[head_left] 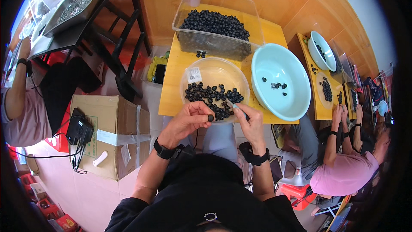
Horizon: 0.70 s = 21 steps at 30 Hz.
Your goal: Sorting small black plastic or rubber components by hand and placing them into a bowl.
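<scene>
Left hand (189, 118) pinched shut on one dark round fruit (210, 117) at its fingertips, right hand (251, 122) closed around a thin pale-handled tool (235, 105) pointing to 10 o'clock, both over the clear plastic bowl (201, 72) of dark fruits at 12 o'clock.

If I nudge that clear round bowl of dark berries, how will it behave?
The clear round bowl looks like thin plastic, so it probably slides easily and flexes. It overhangs the yellow table edge, so it might tip. The dark berries would likely roll.
</scene>
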Each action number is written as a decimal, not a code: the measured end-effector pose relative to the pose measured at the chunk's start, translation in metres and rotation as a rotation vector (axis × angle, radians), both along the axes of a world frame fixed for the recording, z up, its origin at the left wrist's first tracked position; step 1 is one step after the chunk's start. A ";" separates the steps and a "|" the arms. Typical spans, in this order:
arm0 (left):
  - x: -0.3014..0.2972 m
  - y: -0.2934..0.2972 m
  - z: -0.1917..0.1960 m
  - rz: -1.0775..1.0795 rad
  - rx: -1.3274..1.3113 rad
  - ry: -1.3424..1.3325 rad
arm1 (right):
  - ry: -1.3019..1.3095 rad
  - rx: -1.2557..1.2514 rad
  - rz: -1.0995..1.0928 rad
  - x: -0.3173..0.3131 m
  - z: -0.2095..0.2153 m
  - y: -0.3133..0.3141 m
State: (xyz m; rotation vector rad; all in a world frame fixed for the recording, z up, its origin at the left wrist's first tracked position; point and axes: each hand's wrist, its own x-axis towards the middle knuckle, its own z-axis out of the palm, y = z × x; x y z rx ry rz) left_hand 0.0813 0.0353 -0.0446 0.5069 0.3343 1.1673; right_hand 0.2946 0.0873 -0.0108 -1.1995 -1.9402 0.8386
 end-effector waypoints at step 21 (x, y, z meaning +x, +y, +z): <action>0.015 -0.001 -0.001 -0.033 -0.091 0.128 | 0.533 -0.571 0.159 -0.029 0.007 -0.035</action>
